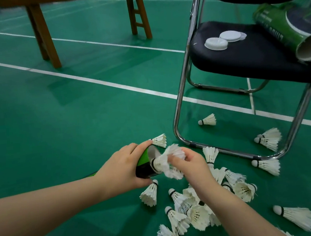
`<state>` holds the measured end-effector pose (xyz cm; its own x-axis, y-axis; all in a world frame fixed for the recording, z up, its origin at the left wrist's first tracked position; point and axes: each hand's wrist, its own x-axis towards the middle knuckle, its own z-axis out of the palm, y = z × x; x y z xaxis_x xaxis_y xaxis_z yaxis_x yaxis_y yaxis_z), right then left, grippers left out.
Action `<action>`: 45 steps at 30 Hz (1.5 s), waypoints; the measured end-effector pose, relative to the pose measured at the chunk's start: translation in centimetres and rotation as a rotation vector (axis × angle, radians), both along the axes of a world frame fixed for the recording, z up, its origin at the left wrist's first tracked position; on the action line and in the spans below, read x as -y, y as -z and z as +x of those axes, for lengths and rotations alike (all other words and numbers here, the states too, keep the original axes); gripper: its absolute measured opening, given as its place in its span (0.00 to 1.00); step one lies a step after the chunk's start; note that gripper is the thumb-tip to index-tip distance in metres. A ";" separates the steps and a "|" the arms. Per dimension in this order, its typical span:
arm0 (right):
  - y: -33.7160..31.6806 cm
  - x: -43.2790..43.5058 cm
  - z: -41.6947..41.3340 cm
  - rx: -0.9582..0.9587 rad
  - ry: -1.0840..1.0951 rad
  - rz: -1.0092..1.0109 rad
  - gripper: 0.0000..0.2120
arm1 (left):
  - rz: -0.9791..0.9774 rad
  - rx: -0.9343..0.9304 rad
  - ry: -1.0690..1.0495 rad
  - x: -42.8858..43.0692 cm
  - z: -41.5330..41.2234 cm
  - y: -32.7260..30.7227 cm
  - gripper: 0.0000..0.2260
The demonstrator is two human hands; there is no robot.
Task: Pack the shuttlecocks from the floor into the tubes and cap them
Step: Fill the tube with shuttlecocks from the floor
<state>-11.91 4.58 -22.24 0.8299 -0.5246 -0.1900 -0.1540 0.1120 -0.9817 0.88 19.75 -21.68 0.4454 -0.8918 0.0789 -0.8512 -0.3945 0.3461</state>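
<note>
My left hand grips a green and black tube near its open mouth, low over the green floor. My right hand pinches a white shuttlecock whose cork end sits at the tube's mouth. Several loose white shuttlecocks lie piled on the floor under my right forearm, with others scattered toward the chair. On the black chair seat lie white caps and another green tube with its open end toward me.
The chair's chrome legs stand just right of my hands, with shuttlecocks beneath the seat. A wooden bench stands at the back left. White court lines cross the floor.
</note>
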 end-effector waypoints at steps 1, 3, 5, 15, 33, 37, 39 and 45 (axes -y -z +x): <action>-0.2 -0.2 0.0 -0.015 -0.028 -0.068 0.03 | -0.006 -0.005 0.007 0.3 -0.3 -0.2 0.44; -0.1 -0.6 0.3 -0.066 -0.032 -0.218 0.04 | -0.015 -0.004 0.035 0.8 -0.9 -0.4 0.43; -0.1 -1.1 0.4 -0.132 -0.018 -0.296 0.13 | -0.015 -0.003 0.062 1.1 -1.4 -0.4 0.43; -1.4 -2.2 -1.1 0.139 -0.316 -0.664 0.22 | -0.050 -0.013 -0.004 0.9 -1.0 -0.8 0.39; 2.6 -0.9 2.4 -0.037 0.235 -0.324 0.04 | 0.044 0.061 -0.108 1.3 1.8 -0.7 0.43; 9.1 0.6 0.6 -0.595 -0.138 -0.576 0.24 | 0.096 0.049 -0.067 0.9 1.3 0.4 0.43; 11.6 0.5 -0.4 -0.734 -0.224 -0.648 0.30 | 0.085 0.045 -0.062 0.9 1.2 0.4 0.43; 13.5 -0.6 -0.6 -0.870 -0.371 -1.068 0.31 | 0.042 0.002 -0.089 0.6 1.7 1.0 0.43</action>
<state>-12.50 5.23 -35.77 0.7747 -0.5197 -0.3602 -0.5972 -0.7886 -0.1466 2.58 19.13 -22.66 0.5227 -0.8515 0.0428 -0.8129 -0.4827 0.3258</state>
